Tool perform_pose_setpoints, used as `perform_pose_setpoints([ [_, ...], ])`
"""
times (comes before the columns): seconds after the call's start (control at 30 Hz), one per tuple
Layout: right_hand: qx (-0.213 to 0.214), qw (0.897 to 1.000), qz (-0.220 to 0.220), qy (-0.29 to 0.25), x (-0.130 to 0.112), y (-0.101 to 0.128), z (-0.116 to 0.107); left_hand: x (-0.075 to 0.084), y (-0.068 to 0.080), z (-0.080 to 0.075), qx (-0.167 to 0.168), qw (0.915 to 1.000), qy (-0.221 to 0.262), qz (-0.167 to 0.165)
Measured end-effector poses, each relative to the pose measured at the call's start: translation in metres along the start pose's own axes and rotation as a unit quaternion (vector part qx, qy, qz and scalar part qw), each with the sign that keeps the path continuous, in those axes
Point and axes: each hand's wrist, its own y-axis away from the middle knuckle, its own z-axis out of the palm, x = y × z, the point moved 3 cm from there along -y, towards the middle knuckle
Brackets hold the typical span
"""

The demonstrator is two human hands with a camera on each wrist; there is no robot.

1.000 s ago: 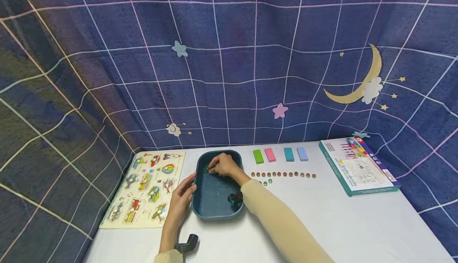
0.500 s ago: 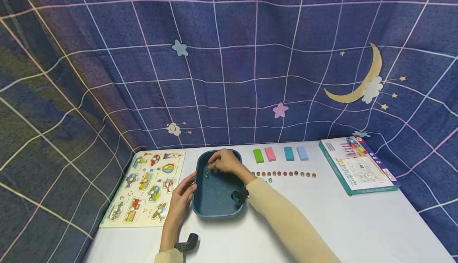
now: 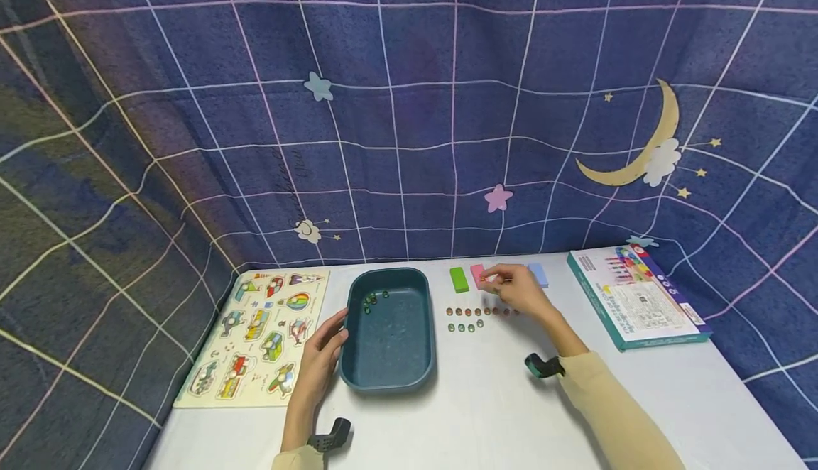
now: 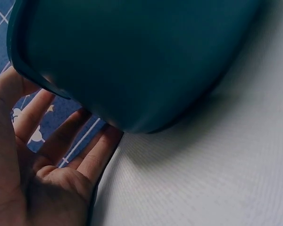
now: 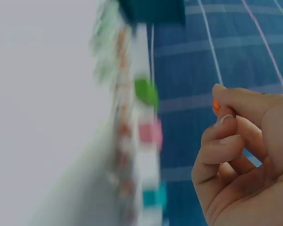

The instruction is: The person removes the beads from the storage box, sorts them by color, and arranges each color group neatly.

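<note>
A dark teal tray (image 3: 345, 363) sits on the white table, with a few green beads (image 3: 371, 301) in its far left corner. My left hand (image 3: 331, 336) rests open against the tray's left wall; the left wrist view shows its fingers (image 4: 96, 157) lying beside the tray (image 4: 132, 61). My right hand (image 3: 497, 282) hovers over a row of brown beads (image 3: 469, 312), near the pink block (image 3: 476, 273). In the blurred right wrist view its curled fingers (image 5: 226, 136) pinch a small orange bead (image 5: 216, 105). Three green beads (image 3: 463, 327) lie in front of the row.
A green block (image 3: 459, 280) and a light blue block (image 3: 540, 275) lie behind the bead row. A wooden vehicle puzzle board (image 3: 255, 335) lies at the left, and a flat printed box (image 3: 633, 296) at the right. A blue patterned cloth hangs behind.
My right hand has left the tray and moved right, to the bead row by the coloured blocks. The left hand has stayed against the tray.
</note>
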Motion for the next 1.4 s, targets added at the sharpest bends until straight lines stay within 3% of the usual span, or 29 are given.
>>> perform_pose_setpoints([
  [0.23,0.092,0.992,0.050,0.068,0.058,0.054,-0.063,0.001,0.001,0.000,-0.001,0.9999,0.011,0.008],
  [0.47,0.141,0.977,0.098,0.129,0.074,0.088,-0.077,0.003,0.000,-0.001,-0.001,0.9999,0.011,0.011],
  [0.67,0.148,0.970,0.131,0.141,0.081,0.093,-0.077,0.004,-0.001,-0.002,0.000,1.0000,0.004,0.005],
  [1.13,0.119,0.970,0.157,0.140,0.092,0.095,-0.076,0.002,0.000,0.000,-0.006,0.9999,0.006,0.014],
  [1.27,0.124,0.972,0.154,0.126,0.082,0.093,-0.082,0.001,0.000,0.000,-0.007,0.9998,0.005,0.017],
  [1.4,0.127,0.978,0.133,0.099,0.056,0.078,-0.086,0.001,0.001,0.000,-0.008,0.9997,0.007,0.022],
])
